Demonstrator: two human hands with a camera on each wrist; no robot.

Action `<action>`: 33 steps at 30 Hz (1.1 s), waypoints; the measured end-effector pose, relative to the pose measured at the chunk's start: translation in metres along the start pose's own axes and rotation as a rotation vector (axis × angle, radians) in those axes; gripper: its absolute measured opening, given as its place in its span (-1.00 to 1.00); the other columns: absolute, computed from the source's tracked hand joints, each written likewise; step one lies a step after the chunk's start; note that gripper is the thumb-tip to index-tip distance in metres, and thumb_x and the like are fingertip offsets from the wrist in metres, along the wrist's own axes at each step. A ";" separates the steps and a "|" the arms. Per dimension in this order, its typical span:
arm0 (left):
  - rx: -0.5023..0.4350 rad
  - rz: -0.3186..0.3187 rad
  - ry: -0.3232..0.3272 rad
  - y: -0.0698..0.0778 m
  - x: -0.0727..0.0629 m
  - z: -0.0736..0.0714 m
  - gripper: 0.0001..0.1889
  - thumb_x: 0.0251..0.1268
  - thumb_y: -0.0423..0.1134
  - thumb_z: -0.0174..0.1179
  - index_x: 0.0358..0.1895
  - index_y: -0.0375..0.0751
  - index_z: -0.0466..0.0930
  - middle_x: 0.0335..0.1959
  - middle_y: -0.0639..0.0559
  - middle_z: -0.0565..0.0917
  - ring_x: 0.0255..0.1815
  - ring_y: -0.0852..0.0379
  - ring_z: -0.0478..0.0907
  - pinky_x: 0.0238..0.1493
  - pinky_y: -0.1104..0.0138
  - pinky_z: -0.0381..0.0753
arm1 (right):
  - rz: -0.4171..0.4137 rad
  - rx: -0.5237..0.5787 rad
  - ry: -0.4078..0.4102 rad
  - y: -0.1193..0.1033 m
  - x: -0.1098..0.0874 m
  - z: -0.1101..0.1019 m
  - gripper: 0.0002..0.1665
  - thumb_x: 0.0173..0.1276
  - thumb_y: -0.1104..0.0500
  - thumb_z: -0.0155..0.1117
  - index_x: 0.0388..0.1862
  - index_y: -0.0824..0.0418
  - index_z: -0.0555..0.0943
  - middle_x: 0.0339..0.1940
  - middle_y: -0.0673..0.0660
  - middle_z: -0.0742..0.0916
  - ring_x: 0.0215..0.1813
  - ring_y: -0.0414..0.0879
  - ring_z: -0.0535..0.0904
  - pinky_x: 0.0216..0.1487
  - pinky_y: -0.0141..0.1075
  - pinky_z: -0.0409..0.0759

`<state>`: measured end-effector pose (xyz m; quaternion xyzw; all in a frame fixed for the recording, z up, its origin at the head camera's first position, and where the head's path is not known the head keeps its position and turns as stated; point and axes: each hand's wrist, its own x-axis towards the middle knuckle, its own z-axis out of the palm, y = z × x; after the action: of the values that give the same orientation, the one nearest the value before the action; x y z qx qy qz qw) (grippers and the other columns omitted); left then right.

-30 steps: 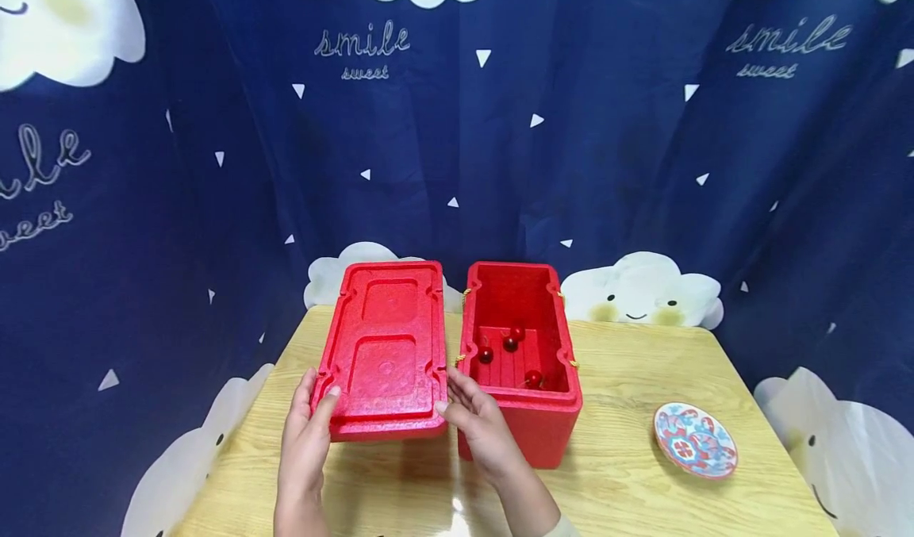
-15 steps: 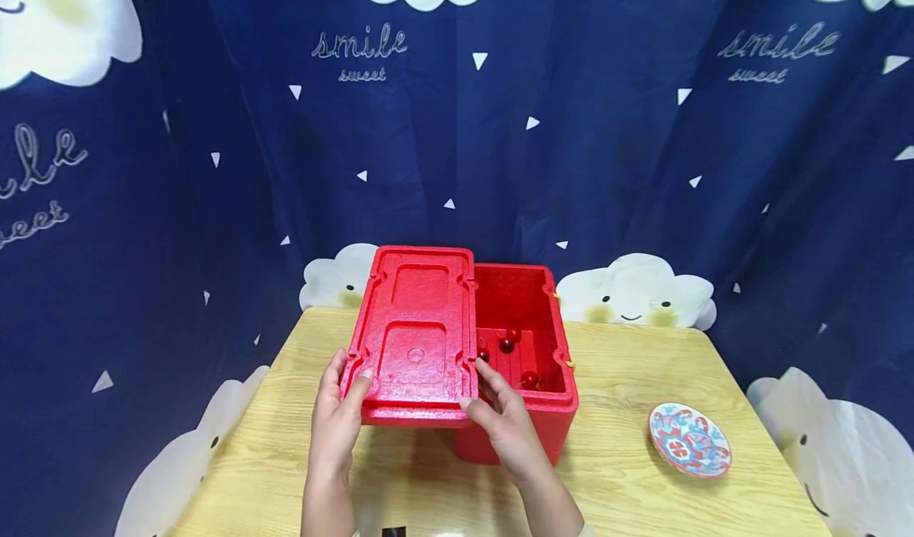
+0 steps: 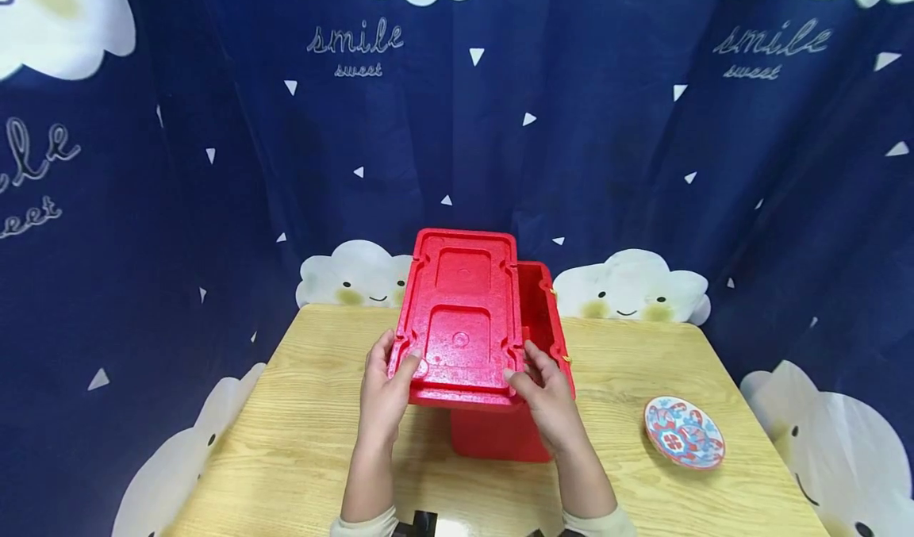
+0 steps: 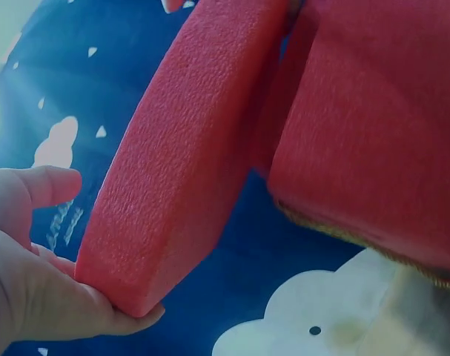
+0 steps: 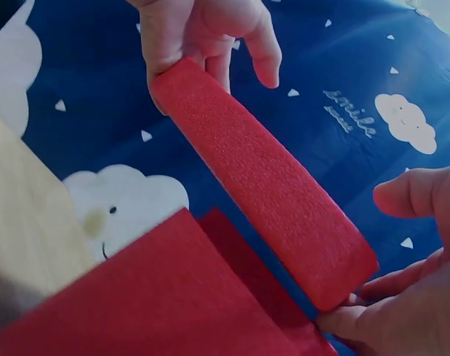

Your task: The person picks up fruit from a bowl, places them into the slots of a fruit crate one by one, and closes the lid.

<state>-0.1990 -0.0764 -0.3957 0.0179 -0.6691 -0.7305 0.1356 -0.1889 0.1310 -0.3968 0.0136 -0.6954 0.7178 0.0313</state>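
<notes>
A red foam box lid (image 3: 464,311) is held tilted above a red foam box (image 3: 500,434), covering most of its mouth. On the lid's left near corner, my left hand (image 3: 385,386) grips the edge, thumb on top and fingers beneath. My right hand (image 3: 551,402) holds the opposite near corner the same way. Both wrist views show a gap between the lid (image 4: 176,156) and the box (image 5: 150,297). Only a strip of the box's inside shows at the right; the cherries in it are hidden.
A patterned red, white and blue dish (image 3: 684,432) sits on the wooden table (image 3: 314,410) to the right of the box. Yellow cord loops (image 3: 566,358) stick out on the box's right rim. A dark blue curtain (image 3: 607,164) hangs behind the table.
Both hands have carried the lid rightward and somewhat up in view, from beside the box to over it. The cherries, visible earlier, are now covered. The dish stays in place.
</notes>
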 end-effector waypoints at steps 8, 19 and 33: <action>0.086 0.034 -0.033 0.000 0.010 0.023 -0.38 0.19 -0.32 0.18 0.29 -0.51 0.20 0.17 -0.29 0.32 0.21 -0.15 0.28 0.21 0.07 0.26 | -0.003 -0.073 0.054 -0.007 0.009 -0.019 -0.21 0.29 0.30 0.14 0.40 0.48 0.03 0.27 0.35 0.23 0.19 0.14 0.29 0.04 -0.35 0.42; 0.236 0.099 -0.091 0.007 0.031 0.041 -0.51 0.14 -0.24 0.22 0.15 -0.37 0.46 -0.15 -0.17 0.37 -0.07 -0.03 0.36 -0.11 0.16 0.39 | -0.038 -0.108 0.132 -0.008 0.031 -0.035 -0.33 0.28 0.30 0.15 0.35 0.38 0.21 0.20 0.29 0.30 0.11 0.03 0.27 -0.13 -0.48 0.43; 0.139 0.083 -0.168 0.014 0.047 0.047 -0.45 0.17 -0.21 0.23 0.18 -0.38 0.32 0.07 -0.18 0.38 0.08 -0.08 0.39 0.03 0.15 0.46 | -0.121 -0.131 0.189 -0.016 0.039 -0.048 -0.45 0.29 0.33 0.14 0.28 0.33 0.36 0.11 0.23 0.50 -0.04 -0.03 0.36 -0.21 -0.43 0.46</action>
<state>-0.2514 -0.0417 -0.3696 -0.0617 -0.7274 -0.6749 0.1077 -0.2253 0.1804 -0.3798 -0.0140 -0.7326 0.6658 0.1407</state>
